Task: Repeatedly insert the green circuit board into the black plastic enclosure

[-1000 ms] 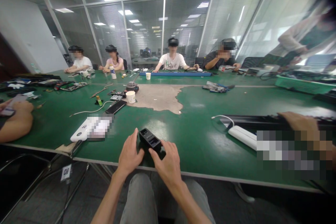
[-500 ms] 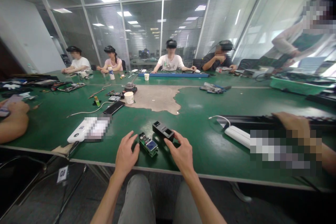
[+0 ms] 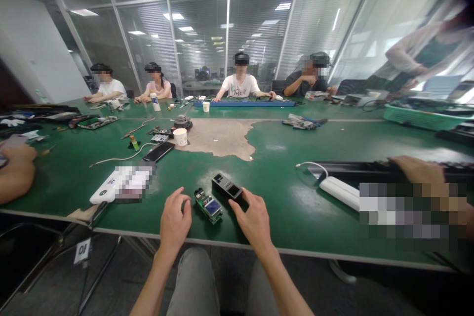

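Note:
My right hand [image 3: 255,215] grips the near end of a black rectangular device casing [image 3: 226,187], thumb on the left side and fingers on the right. Cut-out windows and small buttons or holes show on the casing's top face. To its left a green circuit board with a small blue-grey screen [image 3: 208,206] lies on the green table [image 3: 296,202]. Beside that board, my left hand [image 3: 175,217] is empty, its fingers bent and the thumb apart from the forefinger.
A white power bank [image 3: 105,187] lies left, near a black phone [image 3: 159,151] and paper cup [image 3: 180,137]. Another person's hand [image 3: 418,168] is at right, by a white bar-shaped device [image 3: 338,191]. Several people sit across the table. Gloves [image 3: 301,121] lie farther back.
My left hand has drawn slightly left from the circuit board, its fingers curling more. My right hand still grips the casing, which appears little moved. The camera view has shifted slightly.

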Demonstrator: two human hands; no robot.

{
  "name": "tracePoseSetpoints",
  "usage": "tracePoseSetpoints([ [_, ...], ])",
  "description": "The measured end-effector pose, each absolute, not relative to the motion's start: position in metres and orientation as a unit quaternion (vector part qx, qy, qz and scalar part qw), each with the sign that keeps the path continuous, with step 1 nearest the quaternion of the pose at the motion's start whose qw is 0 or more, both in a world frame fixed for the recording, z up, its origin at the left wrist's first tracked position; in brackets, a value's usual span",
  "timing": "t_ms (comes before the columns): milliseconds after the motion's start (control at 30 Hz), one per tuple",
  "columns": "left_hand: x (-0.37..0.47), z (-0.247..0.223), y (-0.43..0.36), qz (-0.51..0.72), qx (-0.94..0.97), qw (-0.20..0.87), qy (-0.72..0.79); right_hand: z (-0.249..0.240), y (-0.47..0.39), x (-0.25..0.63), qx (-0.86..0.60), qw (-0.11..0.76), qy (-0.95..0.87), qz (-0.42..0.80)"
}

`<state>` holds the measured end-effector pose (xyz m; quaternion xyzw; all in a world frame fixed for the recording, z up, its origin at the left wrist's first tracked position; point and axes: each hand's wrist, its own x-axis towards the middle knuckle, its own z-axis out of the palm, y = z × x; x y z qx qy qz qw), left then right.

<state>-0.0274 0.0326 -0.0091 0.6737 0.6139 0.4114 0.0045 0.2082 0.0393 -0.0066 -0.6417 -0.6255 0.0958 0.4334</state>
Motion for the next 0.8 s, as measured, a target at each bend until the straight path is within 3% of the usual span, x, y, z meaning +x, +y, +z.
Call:
tracePoseSetpoints([
  [567, -0.022, 0.0, 0.028, 0.351, 0.694, -0.028, 0.628, -0.003, 0.034, 0.205, -0.635, 0.421, -0.644, 0.067],
  [800, -0.023, -0.002, 0.026, 0.359, 0.698, -0.025, 0.619, 0.016, 0.019, 0.198, -0.624, 0.503, -0.567, 0.188],
])
